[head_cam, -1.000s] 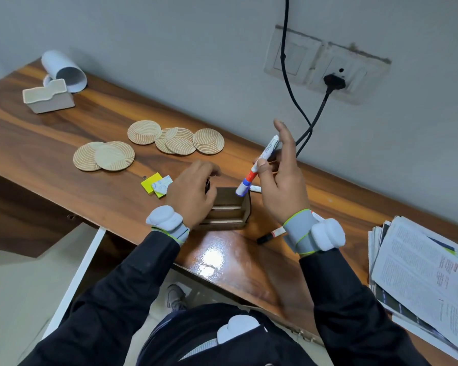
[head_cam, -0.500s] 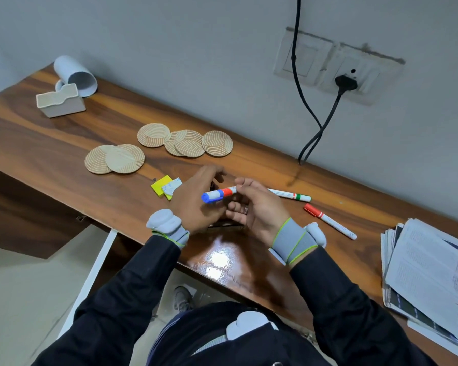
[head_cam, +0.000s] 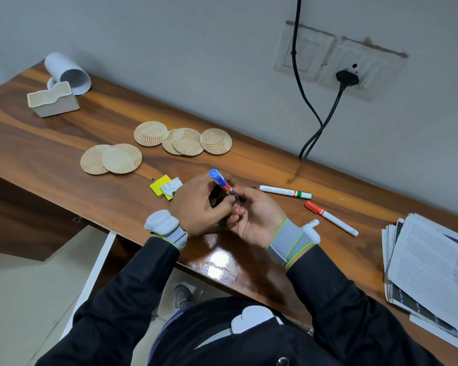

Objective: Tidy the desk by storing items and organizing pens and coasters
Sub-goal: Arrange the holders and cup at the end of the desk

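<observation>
Marker tipped from flat to cap-up: blue cap, red band, above the desk near its edge. Left hand fingers curl round it; right hand fingers pinch the lower end.

Dark sleeves met grey wristbands edged in neon green, each bearing a white pod; a similar chest pod showed.

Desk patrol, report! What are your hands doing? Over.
Copy: right hand pinches blue-capped marker, cap up. Beside it left hand curled, grip hidden. Loose on desk: green-banded marker, red-capped marker, coasters scattered.
</observation>
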A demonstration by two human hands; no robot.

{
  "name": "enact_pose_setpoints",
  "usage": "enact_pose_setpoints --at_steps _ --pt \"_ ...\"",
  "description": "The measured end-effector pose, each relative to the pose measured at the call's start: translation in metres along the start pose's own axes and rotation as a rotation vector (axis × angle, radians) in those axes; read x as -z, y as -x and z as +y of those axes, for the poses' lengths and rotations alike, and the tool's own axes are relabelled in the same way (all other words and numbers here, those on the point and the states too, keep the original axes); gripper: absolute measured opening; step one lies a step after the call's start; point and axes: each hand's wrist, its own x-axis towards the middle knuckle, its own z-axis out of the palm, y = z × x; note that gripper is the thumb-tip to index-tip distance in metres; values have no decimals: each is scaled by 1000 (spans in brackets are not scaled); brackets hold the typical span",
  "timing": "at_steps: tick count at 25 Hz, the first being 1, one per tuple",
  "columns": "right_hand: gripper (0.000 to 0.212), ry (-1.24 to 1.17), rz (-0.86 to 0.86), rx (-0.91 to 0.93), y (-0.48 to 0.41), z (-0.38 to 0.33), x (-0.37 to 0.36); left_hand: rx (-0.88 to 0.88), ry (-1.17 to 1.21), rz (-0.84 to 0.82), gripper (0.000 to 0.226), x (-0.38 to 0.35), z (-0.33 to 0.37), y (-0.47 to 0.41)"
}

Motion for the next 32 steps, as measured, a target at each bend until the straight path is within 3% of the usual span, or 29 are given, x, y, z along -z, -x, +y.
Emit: enact_pose_setpoints --at_steps 4,9,11,15,18,20,28,32 --pt "12 81 -6 36 5 0 2 -6 39 42 23 -4 -5 -2" --pt "17 264 42 384 26 -19 36 6 -57 63 18 -14 -7 -5" --pt "17 404 169 503 33 -29 57 16 -27 43 21 -15 -9 -8" --pt "14 904 508 574 34 -26 109 -40 -14 -7 30 -25 -4 -18" --pt "25 1496 569 404 35 -13 143 -52 -11 -24 31 -33 3 -24" --pt "32 1694 539 338 34 -3 153 -69 -22 -51 31 -38 8 -28" --pt "15 1796 430 485 27 6 142 -93 -55 -74 28 -38 11 -29" --pt "10 1708 352 494 35 2 131 -98 -57 -68 28 -38 11 -29"
